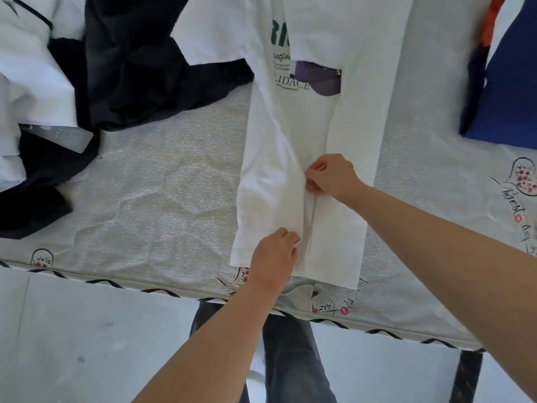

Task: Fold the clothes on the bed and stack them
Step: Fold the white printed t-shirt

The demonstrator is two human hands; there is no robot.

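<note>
A white T-shirt [279, 175] was spread lengthwise on the mattress [162, 181], its hem at the near edge and its right side folded inward over the front. A ridge of fabric along that fold was pinched by the right hand [331, 177] between thumb and curled fingers, while the cloth nearer the hem was gripped by the left hand [274, 257], fingers curled into it. To the left, a heap of black garments [130, 68] was tangled with white clothing [35, 80], well apart from the shirt; a grey tag [62, 139] was seen on one dark piece. At the far right a navy blue garment [508, 91] with an orange patch lay cut off by the frame. The shirt's collar and sleeves were out of view at the top. The printed chest design was partly covered by the fold: green letters "RI" and the word "LIDACE" could be read, the smaller script lines not, beside a purple graphic. "Best" was written on the mattress cover
</note>
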